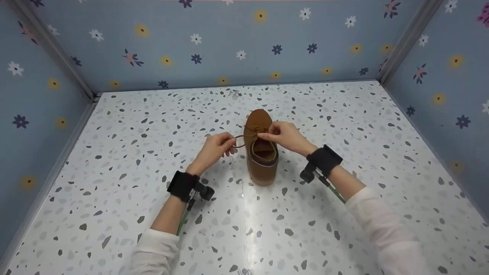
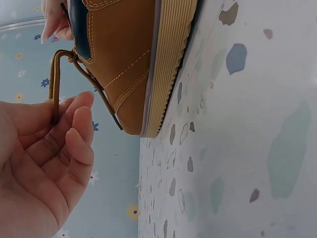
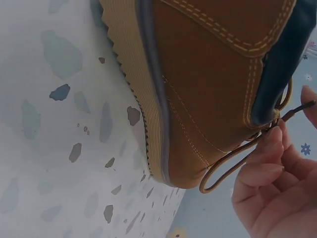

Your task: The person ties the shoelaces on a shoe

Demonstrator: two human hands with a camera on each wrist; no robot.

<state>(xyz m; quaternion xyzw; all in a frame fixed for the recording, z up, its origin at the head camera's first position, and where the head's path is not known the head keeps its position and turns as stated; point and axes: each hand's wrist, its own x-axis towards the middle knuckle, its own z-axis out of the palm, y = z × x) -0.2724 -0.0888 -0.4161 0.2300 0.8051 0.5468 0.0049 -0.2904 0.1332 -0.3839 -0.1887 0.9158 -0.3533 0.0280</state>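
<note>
A brown lace-up shoe [image 1: 258,117] with a dark collar and tan ridged sole stands upright on the speckled surface, toe pointing away. At its left side my left hand [image 1: 216,148] pinches a loop of the brown shoelace [image 2: 53,79] between thumb and forefinger, drawn out from the knot. My right hand [image 1: 289,136] is over the shoe's opening and grips the lace close to the knot [image 3: 275,119]. A dark lace tip [image 3: 303,106] sticks out by those fingers. Another lace loop [image 3: 210,184] hangs over the toe side in the right wrist view.
The white speckled tabletop [image 1: 126,164] spreads around the shoe. Blue flower-patterned panels [image 1: 229,42] border it at the back and both sides. Black straps with small cameras [image 1: 184,186] sit on both wrists, with green cables running back along the forearms.
</note>
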